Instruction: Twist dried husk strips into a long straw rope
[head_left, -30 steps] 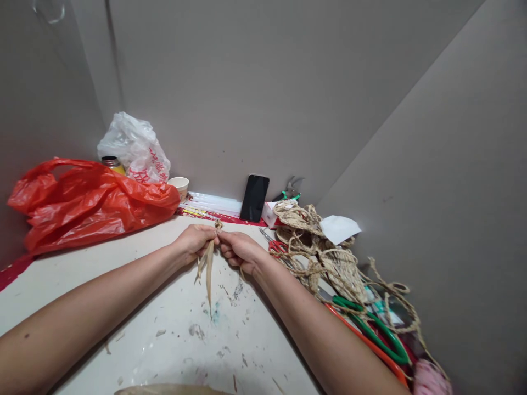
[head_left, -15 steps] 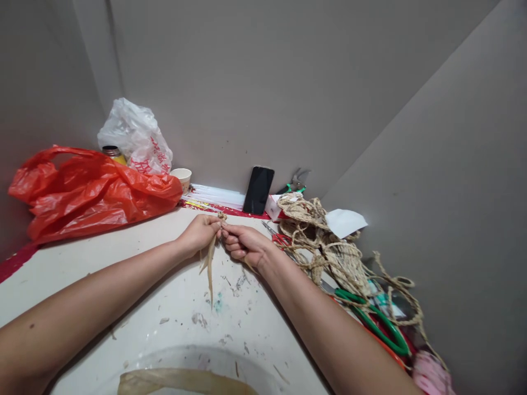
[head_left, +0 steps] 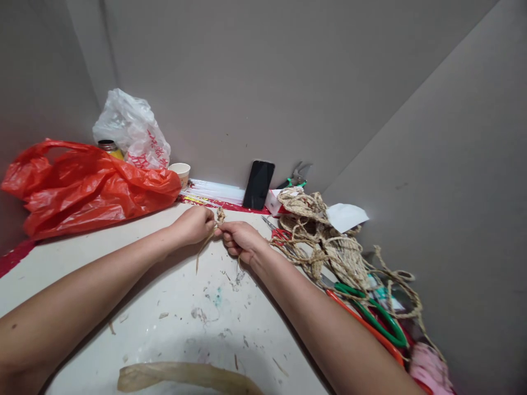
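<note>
Above the middle of a white table (head_left: 82, 263), my left hand (head_left: 193, 225) and my right hand (head_left: 239, 240) meet, both closed in a pinch on a small braid of dried straw (head_left: 219, 215). The braid's knotted end sticks up between my fingertips. A thin loose strand (head_left: 200, 254) hangs from my left hand toward the table. A wide pale husk strip (head_left: 185, 376) lies flat near the table's front edge.
A red plastic bag (head_left: 82, 186) and a white bag (head_left: 132, 131) sit at the back left, with a paper cup (head_left: 180, 172). A black phone (head_left: 258, 184) leans on the wall. Braided straw rope (head_left: 329, 247), red scissors (head_left: 280, 236) and green-handled shears (head_left: 379, 323) crowd the right side.
My hands have shifted slightly away from me and closed tighter together. The hanging straw has become shorter and thinner. More of the husk strip shows at the front edge as the view tilts down.
</note>
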`<move>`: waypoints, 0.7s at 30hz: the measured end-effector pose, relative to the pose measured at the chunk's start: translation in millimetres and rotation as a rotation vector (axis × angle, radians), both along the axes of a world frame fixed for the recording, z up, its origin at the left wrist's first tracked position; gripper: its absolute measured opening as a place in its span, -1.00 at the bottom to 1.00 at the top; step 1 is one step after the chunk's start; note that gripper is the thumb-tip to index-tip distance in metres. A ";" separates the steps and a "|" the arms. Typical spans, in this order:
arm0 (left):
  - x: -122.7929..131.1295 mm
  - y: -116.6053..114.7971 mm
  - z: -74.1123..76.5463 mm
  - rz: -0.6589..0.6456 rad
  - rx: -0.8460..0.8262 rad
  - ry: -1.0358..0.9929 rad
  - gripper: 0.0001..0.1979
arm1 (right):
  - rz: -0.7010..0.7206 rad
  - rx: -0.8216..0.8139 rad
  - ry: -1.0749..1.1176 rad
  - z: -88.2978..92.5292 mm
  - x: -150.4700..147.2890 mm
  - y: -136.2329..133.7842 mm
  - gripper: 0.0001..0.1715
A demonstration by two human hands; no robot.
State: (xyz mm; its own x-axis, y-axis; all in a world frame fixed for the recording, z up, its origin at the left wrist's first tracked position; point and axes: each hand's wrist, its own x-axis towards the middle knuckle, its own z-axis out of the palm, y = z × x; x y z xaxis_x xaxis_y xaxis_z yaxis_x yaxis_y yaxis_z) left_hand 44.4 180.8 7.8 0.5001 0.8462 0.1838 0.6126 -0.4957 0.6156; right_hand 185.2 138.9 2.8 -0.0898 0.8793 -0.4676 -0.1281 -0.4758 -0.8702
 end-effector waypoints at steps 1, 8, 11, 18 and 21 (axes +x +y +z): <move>0.5 -2.5 1.7 0.024 0.035 0.023 -0.78 | 0.000 0.000 0.004 -0.1 0.2 -0.1 -0.85; 9.4 -29.0 15.5 0.041 0.158 0.178 -0.88 | 0.024 -0.017 0.089 -1.3 4.7 0.9 -0.68; 13.2 -36.4 15.8 0.022 0.149 0.255 -0.91 | 0.046 -0.039 0.135 -1.7 7.2 2.2 -0.63; 19.6 -52.9 6.6 -0.042 0.220 0.456 -0.79 | 0.071 -0.049 0.182 -7.5 10.6 5.1 -0.61; 18.8 -59.4 16.2 -0.188 0.237 0.463 -0.73 | 0.084 -0.057 0.167 -12.1 12.2 7.1 -0.66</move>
